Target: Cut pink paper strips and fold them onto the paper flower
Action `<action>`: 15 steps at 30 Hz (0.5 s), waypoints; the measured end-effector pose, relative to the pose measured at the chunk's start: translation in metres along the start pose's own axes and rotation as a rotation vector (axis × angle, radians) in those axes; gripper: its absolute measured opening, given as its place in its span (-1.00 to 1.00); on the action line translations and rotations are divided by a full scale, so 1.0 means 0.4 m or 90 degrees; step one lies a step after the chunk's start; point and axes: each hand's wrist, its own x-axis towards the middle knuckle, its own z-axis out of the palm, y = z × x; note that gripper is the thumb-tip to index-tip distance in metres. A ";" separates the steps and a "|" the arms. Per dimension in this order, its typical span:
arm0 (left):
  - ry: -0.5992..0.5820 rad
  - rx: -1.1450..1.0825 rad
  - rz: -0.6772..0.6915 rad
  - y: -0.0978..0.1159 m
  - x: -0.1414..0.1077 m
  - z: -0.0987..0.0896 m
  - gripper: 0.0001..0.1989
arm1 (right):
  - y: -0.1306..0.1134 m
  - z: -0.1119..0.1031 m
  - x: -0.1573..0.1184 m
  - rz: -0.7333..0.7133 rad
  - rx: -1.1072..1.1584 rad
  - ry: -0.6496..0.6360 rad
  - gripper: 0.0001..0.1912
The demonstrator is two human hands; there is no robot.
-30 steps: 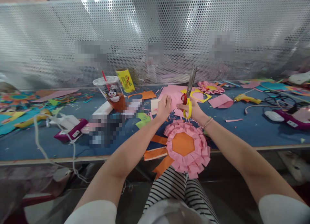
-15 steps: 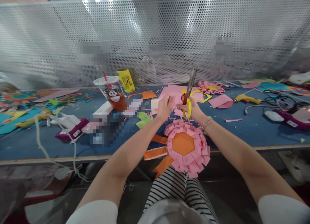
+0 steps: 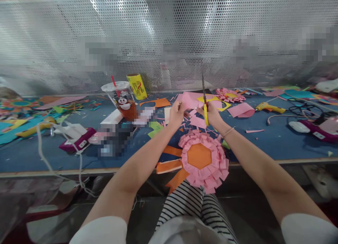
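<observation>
Between the fingers of my left hand is a piece of pink paper, raised above the table. My right hand grips a pair of scissors by the yellow handle, the blades pointing up and away. Whether the blades are parted cannot be made out. Below my hands, at the table's front edge, lies a pink paper rosette with an orange centre and orange tails. Under and around the hands are pink paper scraps and a yellow sheet with a round cut-out.
A lidded drink cup with a red straw stands left, near a yellow roll. Glue guns lie at both sides. White cables and a purple power strip are at the left. A perforated metal panel rises behind.
The scissors have turned in my right hand, so the blades now look narrow and edge-on. My left hand has shifted slightly left and the pink paper shows more fully.
</observation>
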 end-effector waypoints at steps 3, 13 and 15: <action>0.063 0.006 0.052 -0.007 0.022 -0.022 -0.80 | -0.008 -0.017 -0.004 -0.011 -0.140 -0.011 -0.53; 0.073 -0.012 0.063 0.002 0.022 -0.026 -0.82 | 0.010 -0.021 -0.014 0.014 -0.300 -0.183 -0.55; 0.058 -0.004 0.068 0.001 0.020 -0.022 -0.81 | 0.005 -0.014 -0.019 -0.006 -0.277 -0.194 -0.56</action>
